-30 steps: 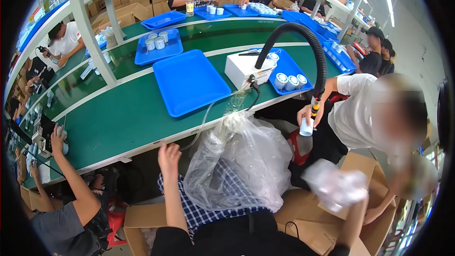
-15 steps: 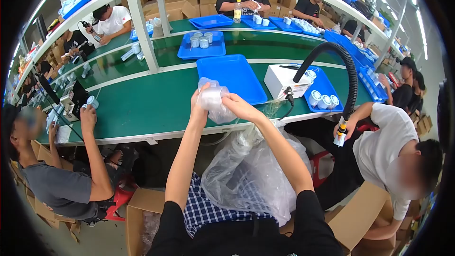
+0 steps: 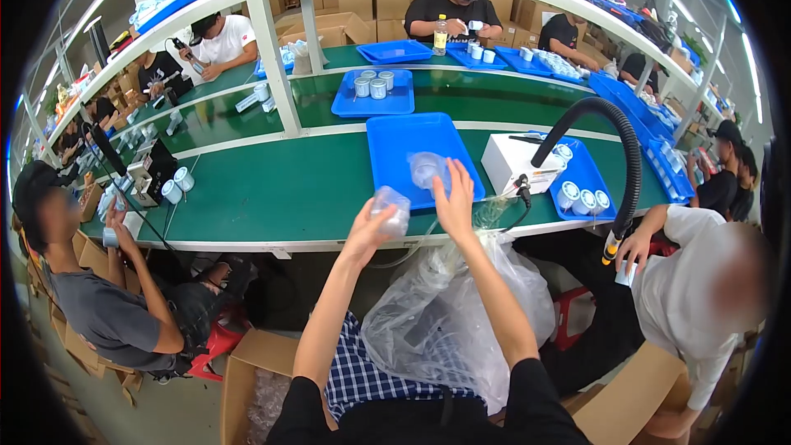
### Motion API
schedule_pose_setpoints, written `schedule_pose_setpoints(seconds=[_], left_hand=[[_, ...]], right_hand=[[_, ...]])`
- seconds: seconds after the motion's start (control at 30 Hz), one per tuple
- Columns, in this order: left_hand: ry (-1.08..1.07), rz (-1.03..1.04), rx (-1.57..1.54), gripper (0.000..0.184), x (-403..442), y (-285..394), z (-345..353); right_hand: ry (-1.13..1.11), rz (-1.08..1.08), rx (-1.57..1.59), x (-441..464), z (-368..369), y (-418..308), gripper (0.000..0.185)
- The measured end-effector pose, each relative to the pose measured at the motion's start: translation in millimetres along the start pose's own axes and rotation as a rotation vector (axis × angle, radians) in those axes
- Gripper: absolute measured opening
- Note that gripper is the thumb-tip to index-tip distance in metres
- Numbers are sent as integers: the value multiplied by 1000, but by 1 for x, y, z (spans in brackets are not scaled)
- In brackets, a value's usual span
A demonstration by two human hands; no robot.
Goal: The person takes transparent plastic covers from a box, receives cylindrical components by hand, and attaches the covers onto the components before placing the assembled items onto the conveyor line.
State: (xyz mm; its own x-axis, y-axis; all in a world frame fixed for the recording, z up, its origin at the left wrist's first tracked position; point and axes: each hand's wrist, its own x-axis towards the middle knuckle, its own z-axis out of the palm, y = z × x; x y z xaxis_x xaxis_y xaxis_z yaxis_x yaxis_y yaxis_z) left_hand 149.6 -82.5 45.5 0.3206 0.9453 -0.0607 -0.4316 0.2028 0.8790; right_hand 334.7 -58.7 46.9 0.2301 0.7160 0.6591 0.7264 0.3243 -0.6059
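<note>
My left hand (image 3: pixel 368 231) is closed round a clear plastic piece (image 3: pixel 391 211), above the front edge of the green bench (image 3: pixel 239 198). To its right, my right hand (image 3: pixel 453 200) has its fingers spread beside a second clear round plastic piece (image 3: pixel 428 168); its thumb and fingers are close to this piece, which appears over the blue tray (image 3: pixel 404 133). Whether the right hand touches it is hard to tell. A large clear plastic bag (image 3: pixel 461 305) lies over my lap, below both forearms.
A white box (image 3: pixel 515 166) with a black flexible hose stands right of the tray. Behind it, another blue tray (image 3: pixel 577 166) holds several white cups. Co-workers sit at left (image 3: pixel 115 297) and right (image 3: pixel 692 280). An open carton (image 3: pixel 247 379) is at lower left.
The clear plastic held between both hands now shows as two separate pieces, and my hands have moved apart. The whole view has shifted, with the bench scene further right.
</note>
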Motion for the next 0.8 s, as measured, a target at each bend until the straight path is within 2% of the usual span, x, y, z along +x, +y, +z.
schedule_pose_setpoints(seconds=[0.03, 0.07, 0.13, 0.17, 0.27, 0.3, 0.37, 0.4, 0.47, 0.5, 0.57, 0.6, 0.67, 0.73, 0.77, 0.8], left_hand=[[-7, -37, 33, 60, -2, -1, 9], [-68, -61, 85, 65, -4, -1, 19], [-37, -16, 127, 61, 6, -27, 26], [-136, -118, 32, 58, 13, -31, 30], [-258, -214, -378, 55, 17, -39, 30], [-259, -209, -380, 55, 16, -38, 30], [-209, -193, -416, 53, 8, -45, 27], [-308, -151, -417, 53, 6, -47, 27], [-262, -179, -395, 53, -6, -62, 38], [-219, -203, -367, 53, -12, -64, 45], [-258, -282, -524, 54, -15, -72, 42], [-287, -293, -598, 55, -16, -70, 40], [-295, -305, -446, 53, -18, -70, 39], [-259, -295, -220, 51, -19, -77, 45], [-243, -290, -230, 54, -23, -81, 51], [-227, -282, -241, 56, -28, -77, 61]], right_hand=[[-60, -93, 194, -7, -10, -11, 40], [-272, 18, 488, -17, -15, -18, 35], [-422, -114, 499, -30, -24, -35, 35], [-494, -71, 432, -31, -32, -42, 35], [-494, 30, 456, -35, -28, -19, 31], [-496, 25, 455, -37, -24, -13, 31], [-299, 148, 652, -48, -20, -2, 29], [-244, 229, 737, -51, -27, -11, 30], [-66, 335, 856, -61, -25, -17, 33], [-126, 298, 770, -67, -28, -21, 39], [-220, 224, 772, -83, -25, -15, 43], [-299, 284, 880, -83, -35, -21, 46], [-382, -4, 447, -81, -49, -17, 46], [-362, 106, 569, -87, -52, -14, 31], [-334, 165, 650, -91, -49, -5, 25], [-197, 211, 654, -92, -48, -2, 11]])
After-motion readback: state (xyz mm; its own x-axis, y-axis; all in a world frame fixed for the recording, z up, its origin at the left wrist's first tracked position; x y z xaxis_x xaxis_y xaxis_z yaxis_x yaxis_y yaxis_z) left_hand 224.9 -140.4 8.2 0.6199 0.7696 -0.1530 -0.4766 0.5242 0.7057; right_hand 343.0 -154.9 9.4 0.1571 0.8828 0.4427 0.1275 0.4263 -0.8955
